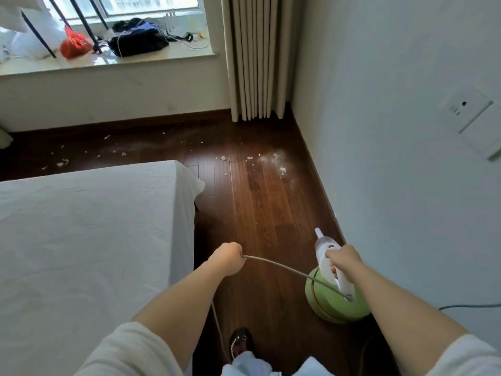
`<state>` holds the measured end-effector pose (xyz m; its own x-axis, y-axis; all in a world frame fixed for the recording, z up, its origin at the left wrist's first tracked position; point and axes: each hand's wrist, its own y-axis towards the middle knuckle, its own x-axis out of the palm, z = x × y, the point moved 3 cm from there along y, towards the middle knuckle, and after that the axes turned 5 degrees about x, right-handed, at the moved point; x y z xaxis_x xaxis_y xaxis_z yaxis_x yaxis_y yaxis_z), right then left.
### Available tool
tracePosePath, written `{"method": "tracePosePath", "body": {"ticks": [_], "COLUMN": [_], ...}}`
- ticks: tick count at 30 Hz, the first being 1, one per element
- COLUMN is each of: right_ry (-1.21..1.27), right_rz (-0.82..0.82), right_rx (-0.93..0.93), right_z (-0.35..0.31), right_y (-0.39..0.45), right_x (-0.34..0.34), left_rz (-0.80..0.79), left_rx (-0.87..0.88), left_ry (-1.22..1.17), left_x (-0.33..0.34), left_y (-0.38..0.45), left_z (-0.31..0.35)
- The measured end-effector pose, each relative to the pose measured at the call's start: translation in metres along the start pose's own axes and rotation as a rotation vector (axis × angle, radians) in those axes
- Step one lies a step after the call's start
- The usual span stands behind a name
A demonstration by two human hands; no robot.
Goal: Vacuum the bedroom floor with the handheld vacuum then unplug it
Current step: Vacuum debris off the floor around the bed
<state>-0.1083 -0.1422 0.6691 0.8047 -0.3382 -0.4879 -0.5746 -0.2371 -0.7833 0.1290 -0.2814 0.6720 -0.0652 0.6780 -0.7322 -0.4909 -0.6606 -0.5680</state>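
— Where are your hands and the vacuum?

— Your right hand [343, 259] is wrapped round the handle of the white handheld vacuum [333, 263], nozzle pointing toward the far floor, near the right wall. Your left hand [227, 258] is closed round its grey cord [287, 268], which arcs across to the vacuum's rear end.

— What's hard to make out?

— Your fingers hide most of the handle. The cord drops from your left fist behind your forearm, and its plug end is out of sight. A green round object [333, 305] on the floor sits partly behind the vacuum; you can't tell what it is.

— And the floor?

— White crumbs [276, 161] lie scattered on the dark wood floor [260, 213] at the far end, by the curtain [254, 58]. The bed [89, 240] fills the left and hides the floor beyond it.
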Motion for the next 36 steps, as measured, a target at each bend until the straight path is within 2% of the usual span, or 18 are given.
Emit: {"method": "tracePosePath", "body": {"ticks": [4, 11, 16, 22, 36], "right_ry": [-0.081, -0.172, -0.34, -0.438, -0.262], "right_rz": [0.001, -0.115, -0.073, 0.015, 0.068], "right_rx": [-0.056, -0.117, -0.148, -0.174, -0.025], "right_z": [-0.026, -0.08, -0.114, -0.126, -0.132], "right_y": [0.0, -0.006, -0.002, 0.02, 0.107], "right_x": [0.031, 0.073, 0.08, 0.058, -0.055], "left_rz": [-0.011, 0.004, 0.029, 0.032, -0.005], "left_rx": [-0.001, -0.033, -0.069, -0.077, -0.002], "left_ry": [-0.001, -0.041, -0.053, -0.054, -0.045], "left_x": [-0.023, -0.052, -0.065, -0.07, -0.065], "left_y": [0.019, 0.046, 0.056, 0.071, 0.136], "left_z": [-0.028, -0.046, -0.045, -0.031, 0.081]}}
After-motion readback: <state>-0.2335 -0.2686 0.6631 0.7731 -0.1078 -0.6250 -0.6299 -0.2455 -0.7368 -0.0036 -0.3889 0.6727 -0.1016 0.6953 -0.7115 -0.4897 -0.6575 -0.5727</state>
